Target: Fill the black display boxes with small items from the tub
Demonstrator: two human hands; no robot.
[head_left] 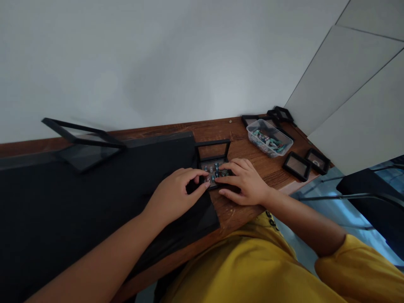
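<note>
A small black display box stands on the table with its framed lid raised. Inside lie several small, shiny blue-green and clear pieces, like beads or polished stones; their exact kind is too small to tell. At the box's left front corner, my left hand has thumb and forefinger curled into a pinch, and whatever is between the tips is too small to make out. From the right, my right hand reaches over the box with fingers spread, the fingertips among the pieces. It covers the box's right side.
A clear plastic tub of blue-green pieces stands at the back right. Several black framed boxes lie around it, two near the right edge. A larger open frame sits on the black mat at left. A wall rises behind.
</note>
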